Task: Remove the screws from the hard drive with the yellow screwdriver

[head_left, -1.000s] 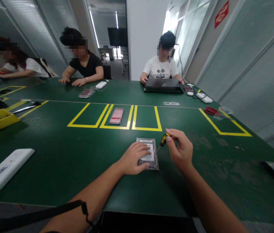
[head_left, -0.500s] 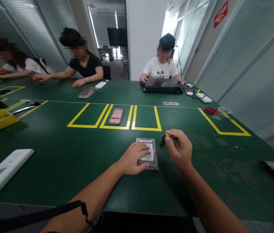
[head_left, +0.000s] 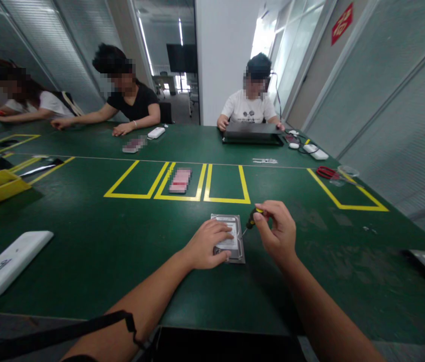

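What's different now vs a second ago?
The co-worker in the black top has extended one arm: that hand moved toward the picture's left. I see no grasp or release by the wearer's hands. Unchanged: left hand on the hard drive, right hand holding the screwdriver, tip at the drive's right edge.

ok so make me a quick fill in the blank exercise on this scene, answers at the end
1. The left hand rests on the drive, whose label is ____.
2. The right hand grips the screwdriver by its ____.
3. The tape on the table is ____.
4. Of three neighbouring outlines, the pink item lies in the ____ one.

Missing words: white; handle; yellow; middle.
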`<state>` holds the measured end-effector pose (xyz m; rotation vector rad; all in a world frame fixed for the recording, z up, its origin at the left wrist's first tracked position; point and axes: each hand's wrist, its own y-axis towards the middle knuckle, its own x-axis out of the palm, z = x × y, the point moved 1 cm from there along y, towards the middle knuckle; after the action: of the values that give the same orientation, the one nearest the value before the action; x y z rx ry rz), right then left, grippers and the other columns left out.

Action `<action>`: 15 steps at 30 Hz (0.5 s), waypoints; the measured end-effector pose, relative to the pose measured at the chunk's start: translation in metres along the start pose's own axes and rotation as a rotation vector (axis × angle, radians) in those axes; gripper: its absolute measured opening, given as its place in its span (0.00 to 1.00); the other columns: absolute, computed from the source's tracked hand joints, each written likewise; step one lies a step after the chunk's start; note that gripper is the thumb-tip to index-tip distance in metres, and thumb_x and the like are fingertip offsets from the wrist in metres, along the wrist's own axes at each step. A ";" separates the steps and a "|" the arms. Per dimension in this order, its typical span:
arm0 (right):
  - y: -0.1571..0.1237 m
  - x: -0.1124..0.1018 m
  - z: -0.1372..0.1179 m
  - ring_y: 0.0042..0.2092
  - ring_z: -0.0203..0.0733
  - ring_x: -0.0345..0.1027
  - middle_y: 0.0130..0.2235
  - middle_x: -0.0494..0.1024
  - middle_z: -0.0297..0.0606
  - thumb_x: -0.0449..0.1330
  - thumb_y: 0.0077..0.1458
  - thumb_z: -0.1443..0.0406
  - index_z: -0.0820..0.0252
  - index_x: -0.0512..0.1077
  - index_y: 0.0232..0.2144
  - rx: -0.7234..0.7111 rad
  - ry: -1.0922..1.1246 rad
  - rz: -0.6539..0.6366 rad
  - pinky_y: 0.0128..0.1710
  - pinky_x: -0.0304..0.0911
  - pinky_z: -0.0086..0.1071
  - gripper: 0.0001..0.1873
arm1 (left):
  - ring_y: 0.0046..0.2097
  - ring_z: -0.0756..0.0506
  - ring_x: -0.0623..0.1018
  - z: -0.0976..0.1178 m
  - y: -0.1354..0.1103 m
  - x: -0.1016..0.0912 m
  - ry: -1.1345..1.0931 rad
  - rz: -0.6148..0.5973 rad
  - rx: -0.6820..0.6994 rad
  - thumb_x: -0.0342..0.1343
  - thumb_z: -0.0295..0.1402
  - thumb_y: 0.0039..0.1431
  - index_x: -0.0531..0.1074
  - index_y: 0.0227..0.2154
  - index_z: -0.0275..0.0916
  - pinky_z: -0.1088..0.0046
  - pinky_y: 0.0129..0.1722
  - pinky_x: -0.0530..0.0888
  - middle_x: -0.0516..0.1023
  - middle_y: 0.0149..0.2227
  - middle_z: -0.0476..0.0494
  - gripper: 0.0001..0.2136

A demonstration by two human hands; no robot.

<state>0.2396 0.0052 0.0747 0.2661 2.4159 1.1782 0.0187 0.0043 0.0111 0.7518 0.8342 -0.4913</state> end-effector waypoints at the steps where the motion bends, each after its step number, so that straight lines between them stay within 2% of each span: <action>1: 0.000 0.000 0.000 0.38 0.40 0.68 0.40 0.74 0.38 0.59 0.61 0.66 0.55 0.75 0.44 0.002 0.005 -0.006 0.36 0.66 0.36 0.09 | 0.57 0.37 0.72 0.001 0.002 -0.001 -0.003 0.003 -0.009 0.59 0.42 0.57 0.74 0.50 0.41 0.52 0.61 0.62 0.76 0.54 0.39 0.19; 5: 0.000 -0.002 -0.002 0.46 0.44 0.71 0.43 0.77 0.40 0.56 0.63 0.67 0.55 0.76 0.43 0.001 0.020 -0.004 0.41 0.68 0.39 0.10 | 0.52 0.38 0.74 0.004 0.015 -0.003 0.035 -0.026 -0.077 0.59 0.40 0.60 0.76 0.45 0.42 0.56 0.56 0.67 0.78 0.47 0.42 0.13; 10: 0.001 -0.001 0.000 0.43 0.43 0.72 0.40 0.77 0.39 0.59 0.61 0.68 0.55 0.76 0.42 -0.007 -0.004 -0.005 0.37 0.67 0.37 0.08 | 0.48 0.37 0.74 0.005 0.034 -0.003 0.112 -0.090 -0.136 0.61 0.39 0.58 0.77 0.41 0.42 0.58 0.49 0.70 0.78 0.44 0.42 0.11; 15: 0.000 -0.001 0.001 0.42 0.42 0.71 0.40 0.77 0.39 0.60 0.60 0.68 0.55 0.76 0.42 -0.016 0.019 -0.004 0.36 0.66 0.36 0.08 | 0.44 0.40 0.76 0.004 0.054 -0.001 0.016 -0.179 -0.127 0.64 0.33 0.54 0.77 0.39 0.41 0.62 0.47 0.71 0.79 0.41 0.45 0.09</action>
<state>0.2412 0.0055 0.0747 0.2462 2.4209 1.2031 0.0556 0.0366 0.0347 0.5674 0.9441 -0.5864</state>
